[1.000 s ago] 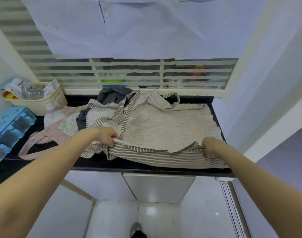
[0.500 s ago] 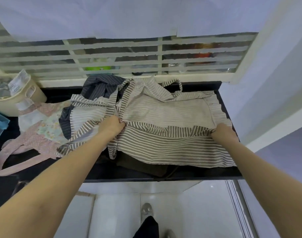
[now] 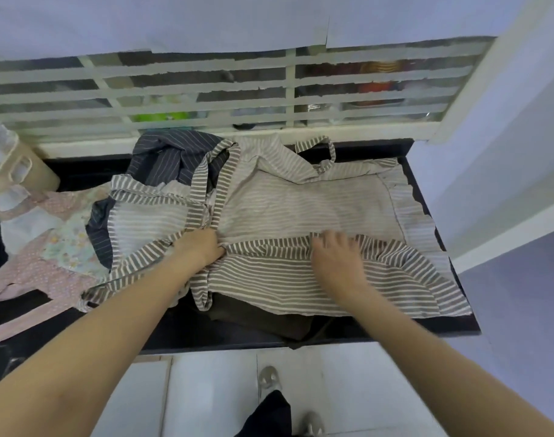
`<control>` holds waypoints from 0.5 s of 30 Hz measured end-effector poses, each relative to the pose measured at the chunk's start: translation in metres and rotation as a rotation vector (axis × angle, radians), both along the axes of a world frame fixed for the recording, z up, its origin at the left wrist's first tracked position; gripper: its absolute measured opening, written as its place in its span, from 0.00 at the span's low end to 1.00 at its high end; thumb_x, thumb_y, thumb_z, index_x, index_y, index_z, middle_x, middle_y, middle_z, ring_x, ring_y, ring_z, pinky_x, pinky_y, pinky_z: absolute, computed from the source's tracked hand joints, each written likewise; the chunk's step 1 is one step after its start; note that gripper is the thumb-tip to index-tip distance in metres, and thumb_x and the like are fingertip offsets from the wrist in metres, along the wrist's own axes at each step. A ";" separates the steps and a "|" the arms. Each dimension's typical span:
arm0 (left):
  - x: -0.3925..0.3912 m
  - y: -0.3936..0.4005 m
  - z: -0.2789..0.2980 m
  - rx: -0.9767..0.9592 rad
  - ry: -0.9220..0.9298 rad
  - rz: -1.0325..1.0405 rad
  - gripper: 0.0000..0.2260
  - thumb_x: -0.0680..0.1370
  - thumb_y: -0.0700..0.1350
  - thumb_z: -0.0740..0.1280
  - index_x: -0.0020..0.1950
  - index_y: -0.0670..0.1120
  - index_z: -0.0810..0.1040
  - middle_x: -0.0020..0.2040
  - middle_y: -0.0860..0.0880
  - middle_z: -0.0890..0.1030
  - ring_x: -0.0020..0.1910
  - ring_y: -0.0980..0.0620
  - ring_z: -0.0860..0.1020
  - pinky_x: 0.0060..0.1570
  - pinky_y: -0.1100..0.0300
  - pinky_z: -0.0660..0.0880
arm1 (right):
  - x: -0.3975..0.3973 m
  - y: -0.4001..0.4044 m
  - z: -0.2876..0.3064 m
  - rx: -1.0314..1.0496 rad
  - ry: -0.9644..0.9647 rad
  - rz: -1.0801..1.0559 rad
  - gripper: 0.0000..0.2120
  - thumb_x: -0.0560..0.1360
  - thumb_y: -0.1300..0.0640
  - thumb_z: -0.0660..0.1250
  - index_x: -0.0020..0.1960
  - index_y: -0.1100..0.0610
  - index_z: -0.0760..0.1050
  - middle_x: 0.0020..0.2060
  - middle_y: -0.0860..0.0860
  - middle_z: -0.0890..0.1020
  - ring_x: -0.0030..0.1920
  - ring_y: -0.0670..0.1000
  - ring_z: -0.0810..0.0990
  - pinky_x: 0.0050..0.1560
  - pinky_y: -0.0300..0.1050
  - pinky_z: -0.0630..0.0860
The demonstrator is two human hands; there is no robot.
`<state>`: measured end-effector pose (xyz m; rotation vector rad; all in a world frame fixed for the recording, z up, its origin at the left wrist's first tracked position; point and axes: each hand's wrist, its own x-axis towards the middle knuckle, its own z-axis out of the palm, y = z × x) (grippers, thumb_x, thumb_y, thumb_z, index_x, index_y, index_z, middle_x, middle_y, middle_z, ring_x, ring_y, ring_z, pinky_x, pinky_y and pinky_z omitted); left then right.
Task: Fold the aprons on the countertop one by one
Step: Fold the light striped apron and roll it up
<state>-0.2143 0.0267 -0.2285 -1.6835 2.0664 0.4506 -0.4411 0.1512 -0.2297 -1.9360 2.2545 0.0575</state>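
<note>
1. Striped apron (image 3: pixel 300 209) in beige and grey lies spread over the middle and right of the black countertop (image 3: pixel 442 326), its near hem doubled back away from the person so the broad-striped trim runs across mid-frame. That looks like a first lengthwise fold.
2. Left hand (image 3: pixel 203 250), just left of centre, has its fingers curled into the cloth where the fold meets the straps, probably to pin that end while the other side is worked.
3. Right hand (image 3: pixel 335 257), right of centre, rests flat on the folded edge with fingers spread and loose, gripping nothing; it is blurred, so whether it presses or only smooths I cannot tell.
4. Pink floral apron (image 3: pixel 42 260) waits at the left edge, unfolded.
5. Dark pinstriped apron (image 3: pixel 171 159) is bunched farther back, partly under the striped one.
6. Cream basket (image 3: pixel 14 171) sits at far left below the window grille (image 3: pixel 269 86).
</note>
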 end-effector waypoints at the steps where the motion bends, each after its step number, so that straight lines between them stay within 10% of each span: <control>1: -0.001 0.001 0.001 0.001 0.004 0.008 0.17 0.79 0.54 0.61 0.57 0.41 0.76 0.57 0.42 0.79 0.56 0.42 0.76 0.52 0.53 0.74 | 0.017 0.004 -0.007 0.117 -0.033 0.019 0.22 0.80 0.51 0.44 0.71 0.56 0.60 0.71 0.58 0.61 0.69 0.61 0.61 0.64 0.58 0.61; 6: 0.008 0.009 0.009 -0.050 0.213 0.037 0.16 0.76 0.52 0.67 0.59 0.43 0.74 0.56 0.44 0.79 0.54 0.44 0.77 0.48 0.56 0.71 | 0.020 0.015 -0.033 0.390 -0.159 -0.091 0.32 0.77 0.33 0.43 0.76 0.42 0.36 0.76 0.51 0.36 0.73 0.67 0.36 0.67 0.74 0.45; 11: 0.037 0.042 0.015 -0.330 0.687 0.221 0.19 0.74 0.46 0.71 0.61 0.42 0.71 0.56 0.45 0.75 0.54 0.48 0.75 0.52 0.56 0.71 | 0.009 0.006 -0.022 0.464 -0.166 -0.102 0.34 0.77 0.32 0.45 0.76 0.42 0.36 0.75 0.51 0.34 0.73 0.67 0.35 0.67 0.74 0.44; 15: 0.061 0.087 0.030 -0.697 0.596 0.132 0.10 0.74 0.48 0.71 0.44 0.43 0.73 0.41 0.48 0.74 0.41 0.48 0.73 0.39 0.54 0.70 | 0.051 -0.012 -0.003 0.306 -0.141 0.043 0.30 0.80 0.40 0.48 0.78 0.48 0.42 0.76 0.55 0.40 0.74 0.66 0.39 0.69 0.70 0.46</control>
